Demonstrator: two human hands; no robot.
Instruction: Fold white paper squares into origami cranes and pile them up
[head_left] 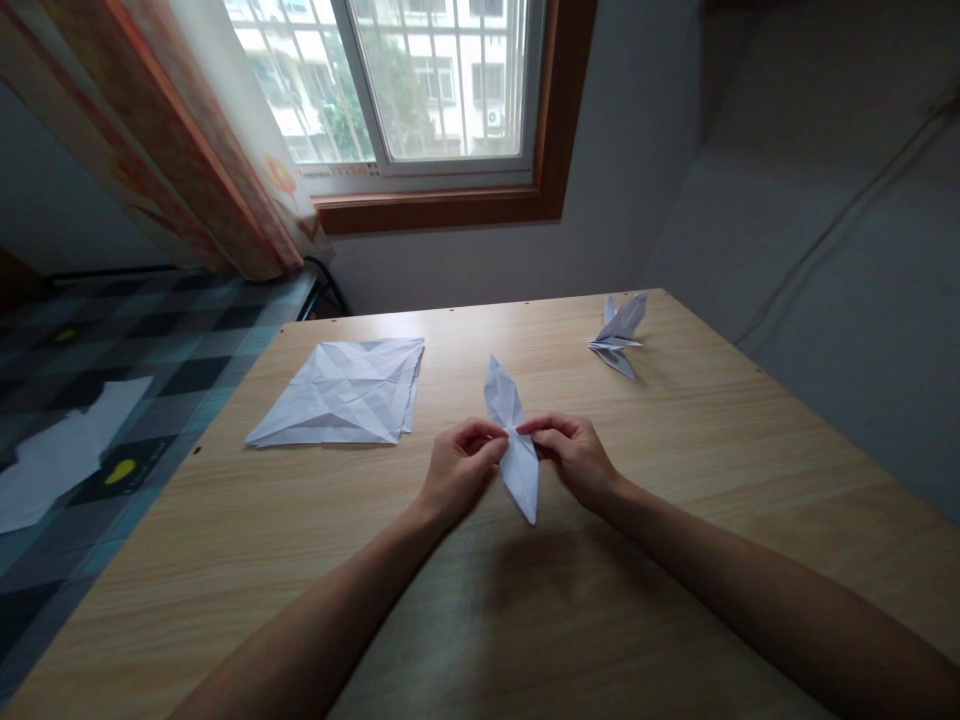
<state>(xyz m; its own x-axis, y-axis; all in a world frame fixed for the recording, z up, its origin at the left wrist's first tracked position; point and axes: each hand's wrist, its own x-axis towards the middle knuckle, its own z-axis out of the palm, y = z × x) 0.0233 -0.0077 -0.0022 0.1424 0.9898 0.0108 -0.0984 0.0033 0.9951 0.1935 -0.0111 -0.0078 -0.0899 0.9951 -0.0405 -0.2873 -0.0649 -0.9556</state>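
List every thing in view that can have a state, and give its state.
Held paper: folded, pointed at both ends, pinched near its middle
Left hand: pinching the held paper
Right hand: pinching the held paper
Creased sheets: opened out, lying stacked on the table
Folded piece: pointed flaps spread, on the table
Loose papers: lying on the checked cloth
Curtain: gathered left of the window

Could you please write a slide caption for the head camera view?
Left hand and right hand pinch a pointed folded paper at its middle; creased paper sheets lie on the wood-grain table.
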